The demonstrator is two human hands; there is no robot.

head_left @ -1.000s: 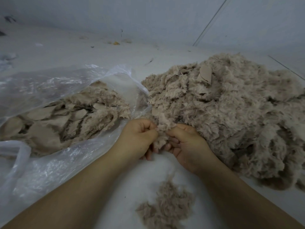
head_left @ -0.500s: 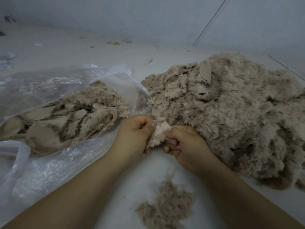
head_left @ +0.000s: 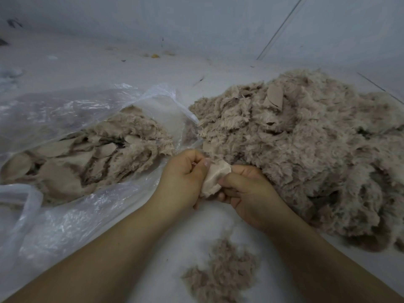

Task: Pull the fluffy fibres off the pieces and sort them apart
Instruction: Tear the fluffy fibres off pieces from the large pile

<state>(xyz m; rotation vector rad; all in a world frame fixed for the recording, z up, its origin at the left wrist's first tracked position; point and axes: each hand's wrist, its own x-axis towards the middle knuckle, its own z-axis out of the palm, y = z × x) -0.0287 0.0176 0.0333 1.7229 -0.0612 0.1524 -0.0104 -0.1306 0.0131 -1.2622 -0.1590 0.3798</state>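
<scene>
A small beige fabric piece (head_left: pixel 215 179), smooth backing side up, is held between both hands low in the middle. My left hand (head_left: pixel 184 178) pinches its left edge with thumb and curled fingers. My right hand (head_left: pixel 249 193) grips its right edge. To the right lies a big heap of fluffy beige pieces (head_left: pixel 306 149). A clear plastic bag (head_left: pixel 65 215) on the left holds more beige pieces (head_left: pixel 87 158), many with the backing showing. A small tuft pile of loose fibres (head_left: pixel 223 274) lies on the floor between my forearms.
Everything sits on a pale floor (head_left: pixel 109 62) that meets a light wall (head_left: pixel 196 22) at the back. Small bits of debris (head_left: pixel 155 55) lie near the wall. The bag's handle loop (head_left: pixel 24 193) is at the left edge.
The hands have drawn one piece out of the heap's edge and turned it. Its smooth backing now shows between the thumbs, where fluffy pile showed before.
</scene>
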